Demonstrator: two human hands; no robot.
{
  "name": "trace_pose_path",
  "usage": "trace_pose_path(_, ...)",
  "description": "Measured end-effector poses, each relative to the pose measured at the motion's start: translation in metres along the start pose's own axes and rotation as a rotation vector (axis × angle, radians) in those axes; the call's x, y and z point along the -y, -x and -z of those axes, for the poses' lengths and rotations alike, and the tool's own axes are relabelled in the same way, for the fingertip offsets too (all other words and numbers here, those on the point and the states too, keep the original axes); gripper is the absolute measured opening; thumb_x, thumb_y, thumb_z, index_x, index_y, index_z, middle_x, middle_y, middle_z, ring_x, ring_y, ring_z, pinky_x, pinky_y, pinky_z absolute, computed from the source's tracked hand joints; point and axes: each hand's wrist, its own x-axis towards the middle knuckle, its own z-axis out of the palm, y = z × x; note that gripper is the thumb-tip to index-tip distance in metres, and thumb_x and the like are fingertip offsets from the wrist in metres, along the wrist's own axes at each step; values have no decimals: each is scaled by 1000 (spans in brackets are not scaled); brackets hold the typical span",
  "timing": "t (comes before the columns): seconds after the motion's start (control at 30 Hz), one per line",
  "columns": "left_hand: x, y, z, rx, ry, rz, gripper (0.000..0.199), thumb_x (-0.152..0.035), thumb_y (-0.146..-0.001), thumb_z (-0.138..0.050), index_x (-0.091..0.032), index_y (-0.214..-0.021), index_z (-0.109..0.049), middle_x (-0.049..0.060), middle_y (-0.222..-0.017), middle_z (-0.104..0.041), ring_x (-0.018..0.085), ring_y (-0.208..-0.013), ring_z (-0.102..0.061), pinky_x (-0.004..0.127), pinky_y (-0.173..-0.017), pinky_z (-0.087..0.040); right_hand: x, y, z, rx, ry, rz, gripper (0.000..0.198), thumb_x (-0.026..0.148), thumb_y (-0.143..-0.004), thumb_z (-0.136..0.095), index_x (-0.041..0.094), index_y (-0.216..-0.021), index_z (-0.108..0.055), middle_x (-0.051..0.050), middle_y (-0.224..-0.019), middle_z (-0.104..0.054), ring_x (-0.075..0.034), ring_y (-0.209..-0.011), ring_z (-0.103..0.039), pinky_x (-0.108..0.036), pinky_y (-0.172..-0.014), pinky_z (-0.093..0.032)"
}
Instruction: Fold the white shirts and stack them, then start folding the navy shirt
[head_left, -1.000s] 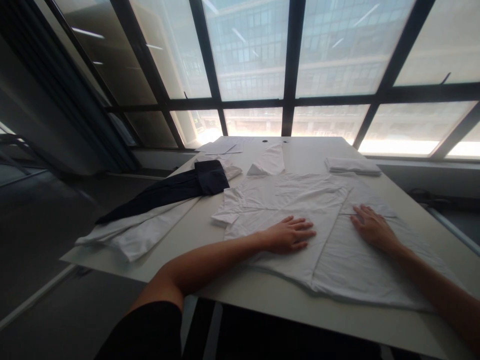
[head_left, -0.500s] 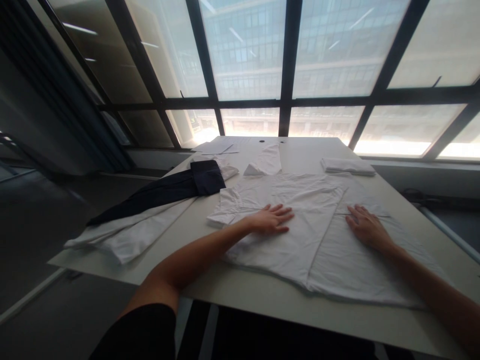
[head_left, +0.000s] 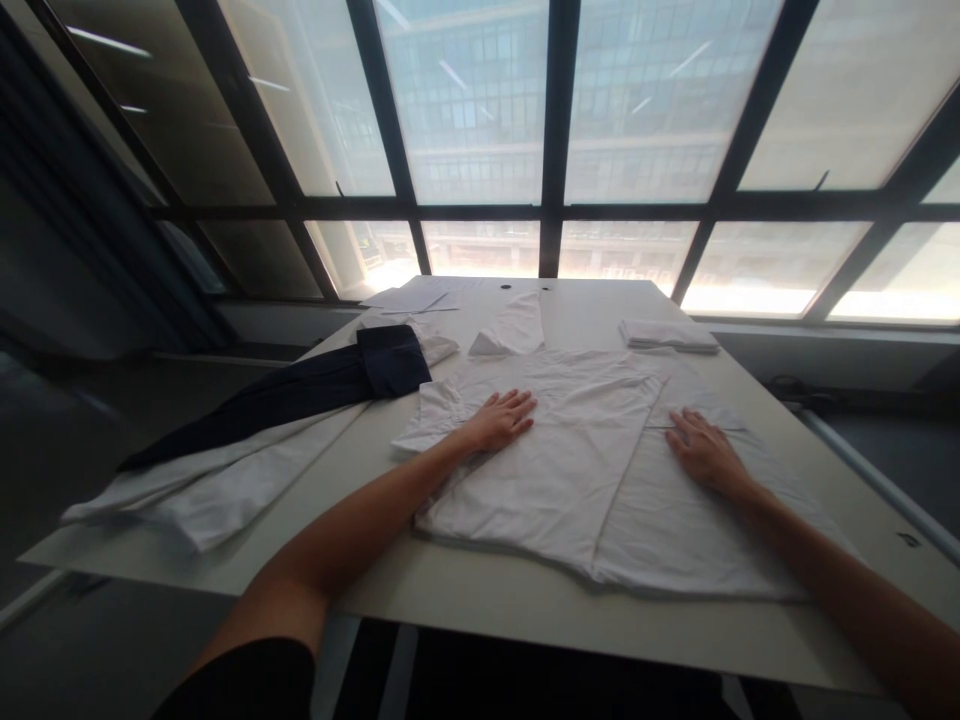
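A white garment [head_left: 555, 480], which looks like a shirt, lies spread on the table before me, with a folded edge running down its right half. My left hand [head_left: 501, 420] rests flat on its left part, fingers stretched out. On the right part, beyond the fold, my right hand [head_left: 703, 450] lies with its fingers extended, palm down on the cloth. Neither hand grips anything. Small wrinkles show across the fabric, and gathered cloth [head_left: 431, 418] sticks out at its left side.
To the left, a dark navy garment [head_left: 330, 375] lies over white cloth [head_left: 232, 500] near the table's left edge. Farther back are paper sheets [head_left: 412, 299], a small white cloth piece [head_left: 511, 328] and a folded white cloth [head_left: 667, 336]. Windows [head_left: 465, 120] rise behind the white table [head_left: 600, 635].
My left hand has slid left and slightly away from me over the white garment. My right hand stays at about the same spot on the cloth. The whole view has shifted a little.
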Motion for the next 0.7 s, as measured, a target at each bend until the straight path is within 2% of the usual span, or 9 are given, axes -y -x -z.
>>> trace_pose_path(0.2,-1,-2,-2,-26,-6,21,56,-51,-108,-27,-29,-159,-32,6,-169,-23,27,-156,-18,54,-123,-14,2,2,-1,-21,-38,-11,63,48,-104,-22,14,-151,-46,-18,-158,-44,-31,-149,-34,-52,-120,-30)
trace_pose_path(0.33,-5,-1,-3,-55,-8,29,54,-49,-108,-28,-28,-158,-35,5,-168,-26,27,-155,-20,53,-123,-16,21,7,1,-24,-65,6,67,51,-105,-19,11,-154,-40,-21,-163,-33,-33,-153,-23,-57,-120,-25)
trace_pose_path(0.47,-7,0,-3,-66,0,29,54,-48,-108,-30,-27,-157,-38,7,-167,-28,28,-154,-24,53,-123,-18,67,8,1,19,-120,154,65,50,-105,-23,14,-156,-38,-17,-165,-30,-31,-155,-18,-59,-122,-19)
trace_pose_path(0.7,-6,0,-3,-77,14,31,54,-49,-108,-30,-26,-156,-40,6,-166,-29,27,-154,-25,53,-123,-18,171,-7,-2,124,-249,509,63,51,-104,-34,18,-157,-38,-16,-167,-26,-30,-155,-19,-55,-122,-19)
